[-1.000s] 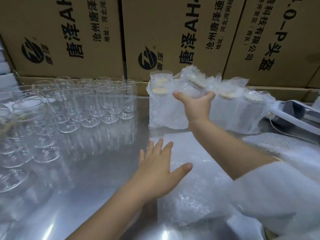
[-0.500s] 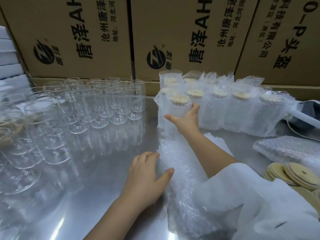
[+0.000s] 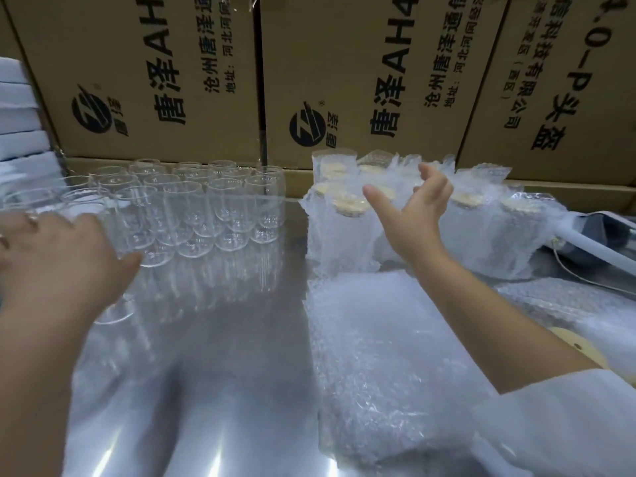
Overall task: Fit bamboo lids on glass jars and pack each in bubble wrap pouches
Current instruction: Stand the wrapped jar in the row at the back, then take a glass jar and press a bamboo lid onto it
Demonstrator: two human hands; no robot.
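Wrapped jars (image 3: 344,242) with bamboo lids (image 3: 351,204) stand at the back right of the steel table (image 3: 223,373), and empty glass jars (image 3: 220,208) stand in rows at the back left. The right hand (image 3: 413,218) hovers before the wrapped jars, fingers spread and holding nothing. The left hand (image 3: 58,270) covers a front jar (image 3: 115,313); its grip cannot be told. Bubble wrap pouches (image 3: 385,356) lie under the right forearm.

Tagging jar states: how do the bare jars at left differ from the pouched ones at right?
The bare glass jars are lidless; the pouched jars carry bamboo lids. The bare glass jars show clear glass; the pouched jars are hazed by bubble wrap. Both stand upright on the steel table.
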